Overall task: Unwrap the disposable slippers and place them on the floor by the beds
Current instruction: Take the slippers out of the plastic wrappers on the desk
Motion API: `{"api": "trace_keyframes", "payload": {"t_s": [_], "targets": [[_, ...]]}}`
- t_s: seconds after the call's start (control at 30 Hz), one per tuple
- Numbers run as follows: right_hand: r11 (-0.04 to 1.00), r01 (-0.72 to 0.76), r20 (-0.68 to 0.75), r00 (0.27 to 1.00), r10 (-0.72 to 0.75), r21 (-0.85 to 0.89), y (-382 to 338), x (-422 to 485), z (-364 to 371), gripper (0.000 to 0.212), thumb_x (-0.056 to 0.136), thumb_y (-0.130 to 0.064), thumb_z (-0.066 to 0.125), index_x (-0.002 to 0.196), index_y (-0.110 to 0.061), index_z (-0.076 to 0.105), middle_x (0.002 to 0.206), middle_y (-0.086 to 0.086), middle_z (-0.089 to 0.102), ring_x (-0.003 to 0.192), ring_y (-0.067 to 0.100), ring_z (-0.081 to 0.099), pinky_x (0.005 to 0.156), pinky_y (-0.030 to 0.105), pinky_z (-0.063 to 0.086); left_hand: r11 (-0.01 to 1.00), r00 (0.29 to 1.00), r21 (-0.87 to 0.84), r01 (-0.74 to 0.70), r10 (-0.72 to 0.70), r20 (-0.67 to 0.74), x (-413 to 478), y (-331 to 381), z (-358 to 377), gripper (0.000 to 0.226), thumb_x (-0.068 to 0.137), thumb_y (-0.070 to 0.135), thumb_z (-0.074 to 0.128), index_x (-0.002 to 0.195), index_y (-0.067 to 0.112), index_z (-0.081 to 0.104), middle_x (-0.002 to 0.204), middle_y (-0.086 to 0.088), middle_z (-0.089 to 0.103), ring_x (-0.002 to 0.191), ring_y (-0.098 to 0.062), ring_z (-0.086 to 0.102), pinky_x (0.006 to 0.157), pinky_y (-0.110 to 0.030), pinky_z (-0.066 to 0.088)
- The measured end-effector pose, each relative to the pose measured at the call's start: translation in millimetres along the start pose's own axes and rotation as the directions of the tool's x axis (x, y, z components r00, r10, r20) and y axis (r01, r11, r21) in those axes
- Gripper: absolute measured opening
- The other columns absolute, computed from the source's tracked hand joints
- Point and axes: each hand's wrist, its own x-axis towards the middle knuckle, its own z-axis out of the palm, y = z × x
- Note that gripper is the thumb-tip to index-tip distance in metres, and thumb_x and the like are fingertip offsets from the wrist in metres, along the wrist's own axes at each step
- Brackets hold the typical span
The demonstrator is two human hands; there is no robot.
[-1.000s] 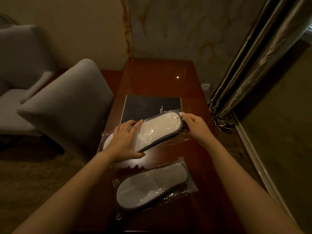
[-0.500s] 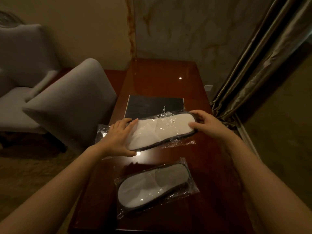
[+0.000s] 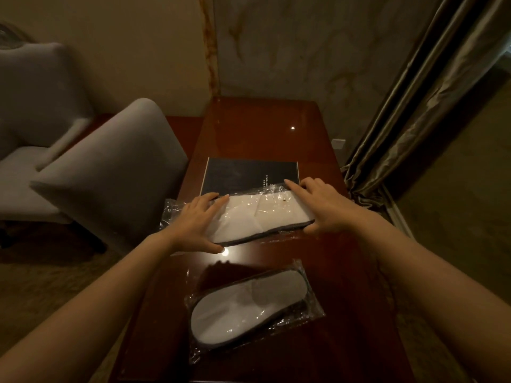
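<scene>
A pair of white disposable slippers in a clear plastic wrapper [image 3: 260,217] is held just above the dark red table [image 3: 249,128], lying left to right. My left hand [image 3: 197,221] grips its left end and my right hand [image 3: 322,207] grips its right end. Loose wrapper plastic [image 3: 170,210] sticks out to the left past my left hand. A second wrapped pair of slippers [image 3: 249,308] lies flat on the table nearer to me, untouched.
A black folder [image 3: 243,174] lies on the table behind the held slippers. A grey armchair [image 3: 110,172] stands close to the table's left side, with another [image 3: 36,106] behind it. Curtains [image 3: 409,114] hang at the right, carpet below.
Both hands lifted the wrapped slippers off the table and turned them from slanted to nearly level, left to right. My right hand shifted right along the far end. The near pair stayed put.
</scene>
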Motion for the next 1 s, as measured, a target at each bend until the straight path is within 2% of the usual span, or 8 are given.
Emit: {"api": "trace_keyframes", "payload": {"t_s": [0.07,0.23,0.37,0.57,0.8,1.0], "targets": [[0.998,-0.013,-0.003,1.0,0.013,0.055,10.5,-4.7,-0.4,0.111,0.068,-0.051,0.066,0.147,-0.03,-0.008,0.138,0.002,0.025,0.119,0.02,0.026,0.103,0.035,0.03,0.999,1.0,-0.029,0.028,-0.028,0.008,5.6,-4.3,5.6,0.116,0.062,0.054,0.073,0.149,0.033,-0.001,0.156,-0.003,0.006,0.143,-0.026,0.009,0.116,-0.047,0.017],[0.964,-0.185,0.058,0.982,0.177,0.191,39.7,-24.8,-3.5,0.107,0.07,-0.047,0.068,0.148,-0.03,-0.004,0.14,0.002,0.023,0.123,0.023,0.026,0.106,0.039,0.03,0.993,0.995,-0.071,0.099,-0.1,-0.01,27.2,-9.3,20.3,0.106,0.073,0.045,0.072,0.151,0.026,0.002,0.158,-0.009,0.013,0.144,-0.028,0.018,0.117,-0.044,0.023],[0.946,-0.23,0.065,0.973,0.22,0.23,49.4,-33.9,-3.6,0.103,0.073,-0.046,0.068,0.148,-0.029,0.0,0.139,0.002,0.023,0.123,0.023,0.025,0.105,0.037,0.029,0.985,0.991,-0.119,0.129,-0.131,-0.014,45.3,-5.1,34.4,0.094,0.082,0.039,0.064,0.151,0.026,0.002,0.157,-0.009,0.017,0.143,-0.028,0.02,0.117,-0.044,0.024],[0.914,-0.286,0.092,0.958,0.271,0.288,69.8,-38.3,-8.2,0.098,0.075,-0.043,0.069,0.148,-0.029,0.005,0.138,0.003,0.022,0.127,0.024,0.022,0.107,0.039,0.027,0.977,0.982,-0.097,0.188,-0.184,0.045,62.6,-9.7,47.7,0.084,0.089,0.039,0.055,0.151,0.025,0.0,0.158,-0.01,0.014,0.144,-0.029,0.017,0.117,-0.047,0.023],[0.862,-0.337,0.03,0.935,0.352,0.379,87.8,-29.3,-0.5,0.095,0.073,-0.045,0.071,0.146,-0.029,0.011,0.134,0.004,0.026,0.126,0.026,0.026,0.105,0.039,0.029,0.938,0.933,-0.016,0.346,-0.343,0.107,68.7,-18.2,66.7,0.084,0.089,0.043,0.052,0.151,0.02,0.001,0.158,-0.015,0.013,0.144,-0.032,0.016,0.117,-0.043,0.021],[0.743,-0.394,-0.098,0.848,0.521,0.541,77.8,-0.7,20.7,0.095,0.069,-0.05,0.07,0.143,-0.033,0.014,0.136,0.001,0.025,0.127,0.026,0.027,0.105,0.041,0.03,0.936,0.925,0.084,0.342,-0.351,0.146,75.3,-6.3,81.6,0.096,0.082,0.054,0.057,0.151,0.021,-0.003,0.159,-0.014,0.009,0.144,-0.032,0.015,0.117,-0.048,0.017]]}}
